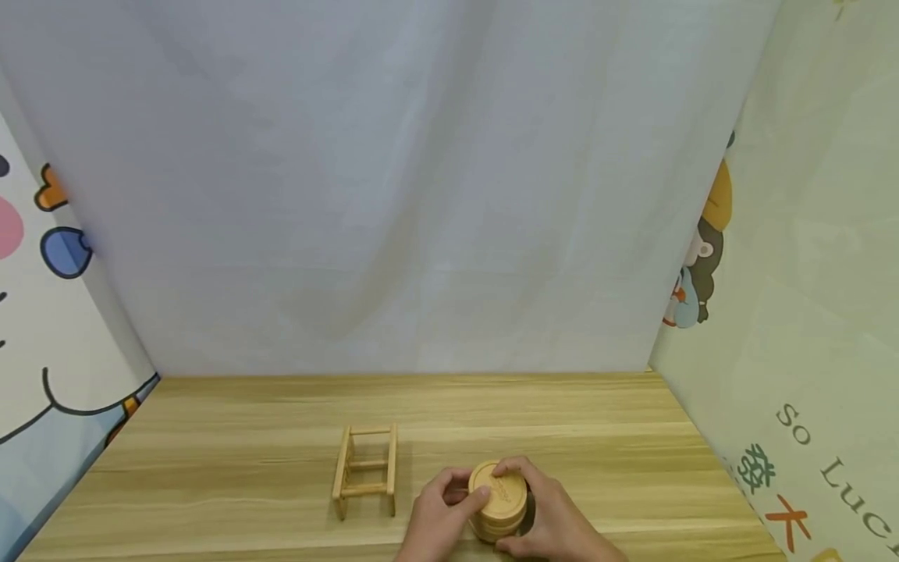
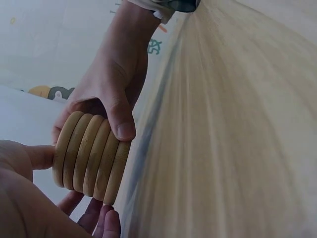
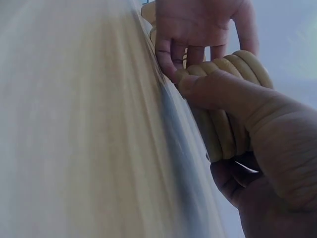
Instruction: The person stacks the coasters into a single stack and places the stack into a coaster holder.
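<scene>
A stack of several round wooden coasters stands at the front of the table, its top one marked with small engraved lettering. From the left, my left hand holds the stack, its thumb at the top coaster's edge and the fingers round the far side. My right hand grips it from the other side, index finger bent onto the top and thumb low near the bottom coasters. In the left wrist view the coasters lie flush against each other between both hands. The right wrist view shows the right thumb across the coasters' rims.
To the left of the hands stands a small wooden rack with thin crossbars. The wood-grain table ends at a pale grey cloth behind. Printed panels rise at the left and right.
</scene>
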Demonstrator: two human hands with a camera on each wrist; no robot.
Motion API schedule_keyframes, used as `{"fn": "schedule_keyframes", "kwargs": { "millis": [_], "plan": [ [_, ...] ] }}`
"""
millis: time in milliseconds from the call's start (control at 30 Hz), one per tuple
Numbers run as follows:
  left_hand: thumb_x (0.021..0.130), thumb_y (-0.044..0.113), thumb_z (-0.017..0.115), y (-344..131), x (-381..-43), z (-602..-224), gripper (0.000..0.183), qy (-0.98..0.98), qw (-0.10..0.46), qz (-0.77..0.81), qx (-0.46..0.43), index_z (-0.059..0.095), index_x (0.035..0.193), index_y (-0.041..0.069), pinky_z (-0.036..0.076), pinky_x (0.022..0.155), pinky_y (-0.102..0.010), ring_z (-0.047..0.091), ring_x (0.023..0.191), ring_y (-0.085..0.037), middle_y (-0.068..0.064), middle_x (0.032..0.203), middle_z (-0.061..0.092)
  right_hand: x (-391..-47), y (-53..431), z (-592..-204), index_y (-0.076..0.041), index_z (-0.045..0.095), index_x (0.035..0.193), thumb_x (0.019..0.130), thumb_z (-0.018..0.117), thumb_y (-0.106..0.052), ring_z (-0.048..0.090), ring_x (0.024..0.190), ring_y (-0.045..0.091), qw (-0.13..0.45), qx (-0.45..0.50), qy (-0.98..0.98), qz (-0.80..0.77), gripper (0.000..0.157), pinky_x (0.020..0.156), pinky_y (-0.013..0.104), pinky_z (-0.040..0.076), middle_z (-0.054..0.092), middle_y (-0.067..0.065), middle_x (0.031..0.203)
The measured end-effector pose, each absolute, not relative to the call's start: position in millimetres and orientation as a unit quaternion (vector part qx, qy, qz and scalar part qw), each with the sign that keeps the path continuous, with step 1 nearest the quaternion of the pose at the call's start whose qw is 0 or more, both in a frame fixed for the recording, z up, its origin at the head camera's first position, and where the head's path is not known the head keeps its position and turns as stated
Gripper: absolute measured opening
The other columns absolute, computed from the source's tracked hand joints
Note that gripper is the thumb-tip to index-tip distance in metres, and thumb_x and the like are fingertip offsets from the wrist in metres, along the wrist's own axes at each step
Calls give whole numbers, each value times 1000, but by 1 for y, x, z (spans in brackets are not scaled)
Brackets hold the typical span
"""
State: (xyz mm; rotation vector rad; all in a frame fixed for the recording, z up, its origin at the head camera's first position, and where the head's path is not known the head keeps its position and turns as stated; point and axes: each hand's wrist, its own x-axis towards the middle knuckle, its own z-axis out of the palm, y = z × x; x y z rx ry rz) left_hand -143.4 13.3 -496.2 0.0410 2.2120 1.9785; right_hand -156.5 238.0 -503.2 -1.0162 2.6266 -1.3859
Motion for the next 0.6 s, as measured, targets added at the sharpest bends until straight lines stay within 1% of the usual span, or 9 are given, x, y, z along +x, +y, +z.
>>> {"fn": "schedule_keyframes", "kwargs": {
  "millis": [33, 100, 167, 233, 267, 333, 467, 600],
  "plan": [
    [100, 39, 85, 13, -144, -496, 52, 743, 89, 663, 14, 72, 134, 2, 61, 87, -41, 71, 108, -23, -8, 124, 75, -156, 238, -502, -24, 52, 144, 81, 102, -16, 68, 128, 24, 0, -324, 837, -441, 82, 104, 31, 56, 65, 11, 145],
    [100, 41, 84, 12, -144, -496, 55, 739, 92, 667, 18, 71, 135, 1, 60, 85, -39, 70, 108, -22, -10, 127, 73, -156, 237, -499, -23, 52, 145, 81, 102, -17, 69, 128, 25, -4, -324, 838, -439, 82, 104, 32, 57, 65, 11, 145],
    [101, 40, 83, 12, -143, -494, 57, 725, 100, 681, 24, 68, 138, -1, 61, 83, -38, 71, 110, -22, -14, 131, 70, -155, 237, -495, -23, 52, 144, 81, 103, -17, 69, 128, 25, -9, -322, 839, -438, 81, 104, 33, 57, 66, 10, 145],
    [104, 35, 80, 13, -142, -491, 56, 704, 112, 701, 25, 64, 141, -3, 63, 82, -38, 72, 110, -22, -17, 136, 66, -154, 236, -492, -22, 52, 144, 80, 103, -17, 69, 128, 25, -14, -321, 841, -435, 81, 104, 34, 57, 66, 10, 145],
    [105, 32, 79, 13, -141, -488, 55, 689, 118, 715, 24, 62, 143, -5, 65, 82, -40, 73, 109, -24, -20, 138, 63, -153, 235, -490, -22, 52, 144, 80, 103, -17, 69, 128, 25, -15, -321, 842, -434, 82, 104, 34, 57, 66, 9, 145],
    [107, 26, 75, 13, -140, -485, 54, 664, 132, 736, 19, 58, 145, -7, 67, 82, -41, 74, 106, -23, -22, 141, 58, -153, 234, -488, -22, 52, 144, 80, 103, -16, 68, 128, 24, -18, -322, 842, -433, 82, 105, 33, 57, 66, 9, 145],
    [107, 19, 72, 14, -139, -481, 52, 638, 144, 756, 9, 55, 147, -10, 68, 82, -40, 75, 100, -21, -23, 142, 54, -151, 233, -483, -22, 52, 144, 78, 103, -12, 68, 127, 22, -27, -325, 841, -432, 84, 105, 35, 57, 67, 7, 144],
    [104, 15, 73, 14, -139, -477, 51, 623, 143, 769, 1, 55, 145, -11, 68, 82, -39, 75, 100, -21, -24, 141, 54, -150, 231, -479, -23, 52, 145, 76, 103, -9, 68, 126, 19, -35, -322, 843, -429, 87, 103, 37, 58, 67, 5, 144]
  ]
}}
